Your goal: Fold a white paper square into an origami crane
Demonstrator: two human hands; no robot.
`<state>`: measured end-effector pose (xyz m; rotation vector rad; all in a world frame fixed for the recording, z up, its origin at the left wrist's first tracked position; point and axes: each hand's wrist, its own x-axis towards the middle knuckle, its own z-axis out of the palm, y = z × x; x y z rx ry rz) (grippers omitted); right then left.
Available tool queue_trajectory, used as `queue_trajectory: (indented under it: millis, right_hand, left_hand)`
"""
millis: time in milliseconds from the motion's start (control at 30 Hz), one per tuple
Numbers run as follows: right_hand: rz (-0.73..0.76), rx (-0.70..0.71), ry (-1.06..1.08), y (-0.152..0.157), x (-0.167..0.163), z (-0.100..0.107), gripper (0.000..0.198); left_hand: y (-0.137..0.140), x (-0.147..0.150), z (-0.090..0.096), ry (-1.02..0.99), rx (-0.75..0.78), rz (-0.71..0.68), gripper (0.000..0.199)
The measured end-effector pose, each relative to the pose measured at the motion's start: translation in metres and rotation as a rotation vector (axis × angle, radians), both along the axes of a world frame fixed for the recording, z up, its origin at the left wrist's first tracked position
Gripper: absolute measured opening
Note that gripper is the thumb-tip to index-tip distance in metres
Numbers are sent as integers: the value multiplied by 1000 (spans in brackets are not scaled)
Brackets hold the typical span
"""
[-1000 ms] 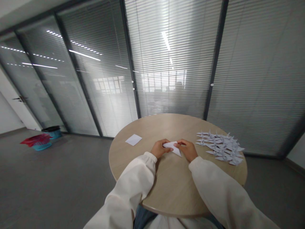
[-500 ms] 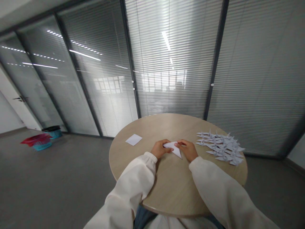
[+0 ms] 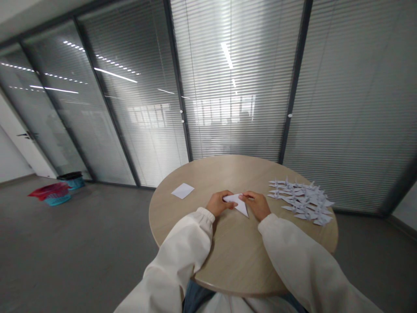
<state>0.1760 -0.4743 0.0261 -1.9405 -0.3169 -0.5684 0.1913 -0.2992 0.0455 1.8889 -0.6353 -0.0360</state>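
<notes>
Over the middle of the round table [image 3: 234,256], a folded sheet of white paper [image 3: 240,206] is held between both hands, one corner pointing down toward me. My left hand [image 3: 220,203] is closed on its left edge, thumb lying across the front. My right hand [image 3: 257,204] pinches the upper right part with thumb and fingers. The fingers behind the paper are hidden. To the left lies a flat white paper square [image 3: 183,191]. On the right sit several folded white paper cranes [image 3: 304,202], grouped close together in rows.
A glass partition with blinds [image 3: 234,126] stands right behind the table. On the floor at the far left are a blue bin with a red liner [image 3: 52,193] and another with a black liner [image 3: 72,179]. A white door [image 3: 24,134] is beyond them.
My right thumb and fingertips have shifted very slightly at the paper's upper edge. Both hands keep their hold, and the other things have stayed put.
</notes>
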Motion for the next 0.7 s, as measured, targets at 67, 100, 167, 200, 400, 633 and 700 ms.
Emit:
queue_trajectory:
  millis: [67,100,167,200,400,633,700]
  right_hand:
    - [5,-5,-2,0,-1,0,27]
    - [8,-9,0,0,-1,0,27]
    - [9,-17,5,-1,-1,0,27]
    - [10,-20,9,-1,-1,0,27]
    - [18,-5,26,0,-1,1,25]
    - [23,3,2,0,-1,0,23]
    - [8,3,1,-1,-1,1,22]
  left_hand:
    - [0,1,0,-6,6,1,34]
    - [0,1,-1,-12,9,2,34]
    - [0,2,-1,-24,20,7,34]
    - [1,2,-1,-33,28,10,33]
    - [1,2,0,-94,108,31,33]
    - [1,3,-1,-94,93,33,37]
    - [1,3,0,-85,41,62,39]
